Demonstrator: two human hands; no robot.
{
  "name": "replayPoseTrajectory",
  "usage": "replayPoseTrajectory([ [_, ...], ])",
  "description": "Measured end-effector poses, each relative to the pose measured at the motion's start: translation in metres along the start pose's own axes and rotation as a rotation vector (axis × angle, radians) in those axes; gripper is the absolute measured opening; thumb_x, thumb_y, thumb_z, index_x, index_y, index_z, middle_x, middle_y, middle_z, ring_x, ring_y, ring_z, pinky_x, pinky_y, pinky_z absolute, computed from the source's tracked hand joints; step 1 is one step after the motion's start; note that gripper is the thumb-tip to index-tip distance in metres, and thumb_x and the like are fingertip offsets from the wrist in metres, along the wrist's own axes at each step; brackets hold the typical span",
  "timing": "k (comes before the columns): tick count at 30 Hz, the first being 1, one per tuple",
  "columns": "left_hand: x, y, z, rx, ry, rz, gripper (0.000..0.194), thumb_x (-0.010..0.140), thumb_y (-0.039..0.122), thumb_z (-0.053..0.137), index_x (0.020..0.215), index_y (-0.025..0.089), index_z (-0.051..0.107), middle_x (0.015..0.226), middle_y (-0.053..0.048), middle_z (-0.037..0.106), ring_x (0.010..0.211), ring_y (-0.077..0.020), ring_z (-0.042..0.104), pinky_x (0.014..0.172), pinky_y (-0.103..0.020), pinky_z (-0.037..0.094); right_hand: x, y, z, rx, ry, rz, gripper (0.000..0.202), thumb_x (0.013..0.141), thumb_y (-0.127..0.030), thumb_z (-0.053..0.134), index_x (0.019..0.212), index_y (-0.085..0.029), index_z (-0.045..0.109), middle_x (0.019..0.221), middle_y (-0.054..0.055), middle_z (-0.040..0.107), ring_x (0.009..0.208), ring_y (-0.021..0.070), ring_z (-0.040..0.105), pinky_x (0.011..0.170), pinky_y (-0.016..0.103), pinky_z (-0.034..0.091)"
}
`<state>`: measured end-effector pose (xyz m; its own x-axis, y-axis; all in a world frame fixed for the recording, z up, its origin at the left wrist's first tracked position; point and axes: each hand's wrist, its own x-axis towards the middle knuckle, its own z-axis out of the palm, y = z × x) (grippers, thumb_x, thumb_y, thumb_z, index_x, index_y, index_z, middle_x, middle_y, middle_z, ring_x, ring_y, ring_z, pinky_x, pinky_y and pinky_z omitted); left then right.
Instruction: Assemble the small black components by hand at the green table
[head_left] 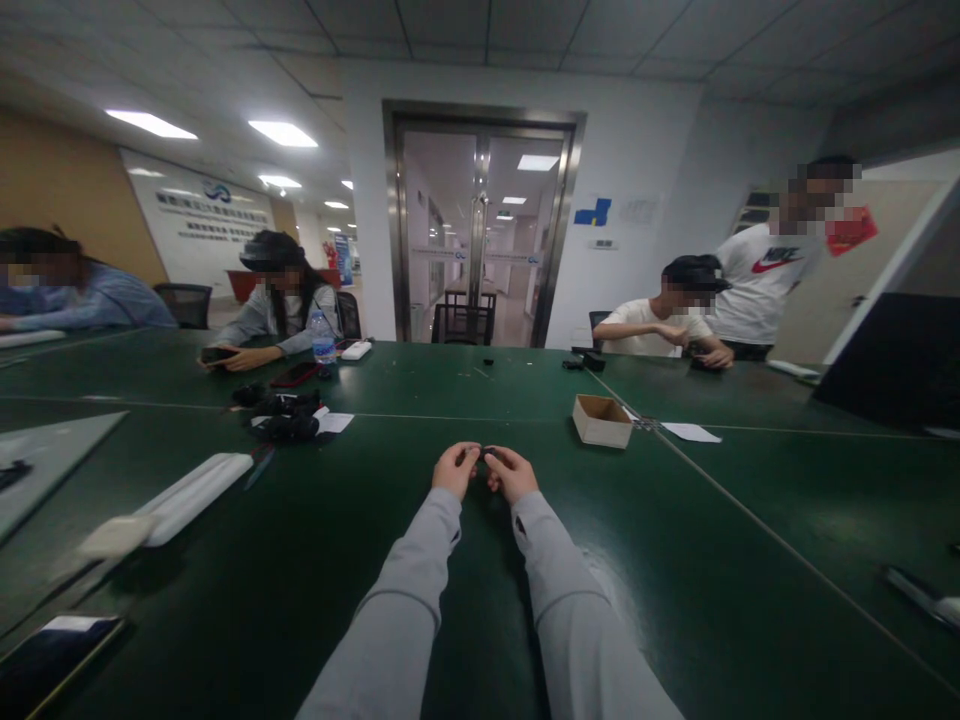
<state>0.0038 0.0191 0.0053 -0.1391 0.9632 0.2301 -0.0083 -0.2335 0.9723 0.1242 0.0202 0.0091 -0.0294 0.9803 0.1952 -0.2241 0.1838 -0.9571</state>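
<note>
My left hand [455, 470] and my right hand [513, 473] meet above the green table [337, 600], straight ahead of me. Between their fingertips sits a small dark object [486, 452], too small to name. Both hands are closed in a pinch on it, thumbs and index fingers nearly touching. The fingers cover most of the object. To the right of my hands stands an open cardboard box [604, 430], apart from them.
Left are a white power strip [199, 497], a phone [56, 655], black gear [289, 415] and a water bottle [324, 340]. A paper sheet [691, 432] lies right of the box. Several people sit or stand around the table's far side, some handling dark things.
</note>
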Motion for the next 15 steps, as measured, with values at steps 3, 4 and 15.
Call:
replayPoseTrajectory([
  [3, -0.0023, 0.0026, -0.0008, -0.046, 0.017, 0.003, 0.028, 0.064, 0.036, 0.064, 0.080, 0.014, 0.056, 0.065, 0.001, 0.054, 0.050, -0.0074, 0.052, 0.044, -0.016, 0.043, -0.0021, -0.0013, 0.0007, 0.003, -0.019, 0.002, 0.050, 0.049, -0.041, 0.073, 0.086, -0.010, 0.059, 0.045, -0.003, 0.051, 0.036, 0.0112, 0.047, 0.031, 0.020, 0.037],
  [4, -0.0032, 0.0036, -0.0009, -0.054, 0.023, 0.005, 0.029, 0.063, 0.037, 0.065, 0.077, 0.014, 0.055, 0.063, 0.001, 0.053, 0.050, -0.0077, 0.052, 0.044, -0.016, 0.042, -0.0029, -0.0016, 0.0006, 0.009, -0.027, 0.005, 0.050, 0.049, -0.040, 0.073, 0.087, -0.011, 0.059, 0.047, -0.003, 0.052, 0.037, 0.0114, 0.048, 0.032, 0.020, 0.038],
  [15, -0.0058, 0.0059, -0.0049, -0.174, -0.052, -0.079, 0.037, 0.056, 0.034, 0.072, 0.083, 0.013, 0.057, 0.072, -0.003, 0.058, 0.058, -0.0100, 0.057, 0.052, -0.020, 0.049, -0.0052, -0.0022, -0.0008, 0.041, -0.024, 0.030, 0.051, 0.047, -0.038, 0.074, 0.088, -0.012, 0.059, 0.053, -0.001, 0.055, 0.040, 0.0115, 0.051, 0.035, 0.020, 0.040],
])
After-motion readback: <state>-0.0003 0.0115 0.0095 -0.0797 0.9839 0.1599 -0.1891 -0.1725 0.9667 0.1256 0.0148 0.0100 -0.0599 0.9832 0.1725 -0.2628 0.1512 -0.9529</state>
